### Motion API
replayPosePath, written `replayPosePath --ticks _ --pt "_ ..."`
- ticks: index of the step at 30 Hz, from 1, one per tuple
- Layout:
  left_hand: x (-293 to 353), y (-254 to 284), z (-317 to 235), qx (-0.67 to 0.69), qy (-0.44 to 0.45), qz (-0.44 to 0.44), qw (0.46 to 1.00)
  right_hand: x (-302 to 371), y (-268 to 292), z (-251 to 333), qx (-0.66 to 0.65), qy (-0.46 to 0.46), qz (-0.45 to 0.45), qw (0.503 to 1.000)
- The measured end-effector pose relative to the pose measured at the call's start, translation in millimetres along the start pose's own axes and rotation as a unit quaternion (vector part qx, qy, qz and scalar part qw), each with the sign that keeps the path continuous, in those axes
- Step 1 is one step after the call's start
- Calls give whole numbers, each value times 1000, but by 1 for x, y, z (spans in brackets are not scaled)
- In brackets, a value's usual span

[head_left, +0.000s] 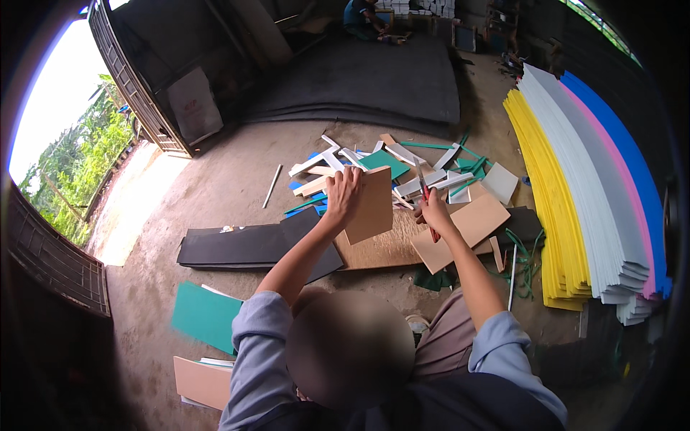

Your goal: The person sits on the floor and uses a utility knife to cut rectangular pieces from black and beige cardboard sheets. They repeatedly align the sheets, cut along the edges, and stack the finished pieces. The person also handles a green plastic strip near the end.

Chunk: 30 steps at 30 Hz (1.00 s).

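Daylight enters at left past an open barred gate (135, 82), with greenery (68, 169) outside, brightening the brownish floor (230, 176) indoors.

Green foliage (61, 172) shows outside a metal gate (135, 82), with another person (358, 17) near the far edge of black sheets (366, 80).

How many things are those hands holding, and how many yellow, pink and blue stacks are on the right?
Tan sheet in left hand: 1
Red-handled tool in right hand: 1
Yellow stack: 1
Pink stack: 1
Blue stack: 1
Total: 5
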<state>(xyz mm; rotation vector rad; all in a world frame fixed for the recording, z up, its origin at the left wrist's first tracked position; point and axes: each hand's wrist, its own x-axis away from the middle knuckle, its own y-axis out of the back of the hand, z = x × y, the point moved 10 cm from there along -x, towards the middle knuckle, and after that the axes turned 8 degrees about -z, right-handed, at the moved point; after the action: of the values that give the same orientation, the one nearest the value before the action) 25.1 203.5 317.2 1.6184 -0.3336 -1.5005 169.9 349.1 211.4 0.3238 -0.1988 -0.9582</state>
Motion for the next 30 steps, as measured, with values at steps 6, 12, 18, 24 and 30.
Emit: replayPosePath --ticks 6,12,18,24,30 --pt "33 -30 -35 -30 -4 49 998 22 -4 31 254 185 -66 947" --pt "37 -43 -52 7 -41 97 994 45 -5 37 302 190 -45 933" --pt "24 -37 -74 48 -59 40 996 51 -15 45 333 264 -74 902" --pt "17 -47 -75 77 -65 31 994 49 -24 47 377 262 -49 887" --pt "16 -51 -70 91 -54 41 994 57 -21 54 399 242 -50 883"
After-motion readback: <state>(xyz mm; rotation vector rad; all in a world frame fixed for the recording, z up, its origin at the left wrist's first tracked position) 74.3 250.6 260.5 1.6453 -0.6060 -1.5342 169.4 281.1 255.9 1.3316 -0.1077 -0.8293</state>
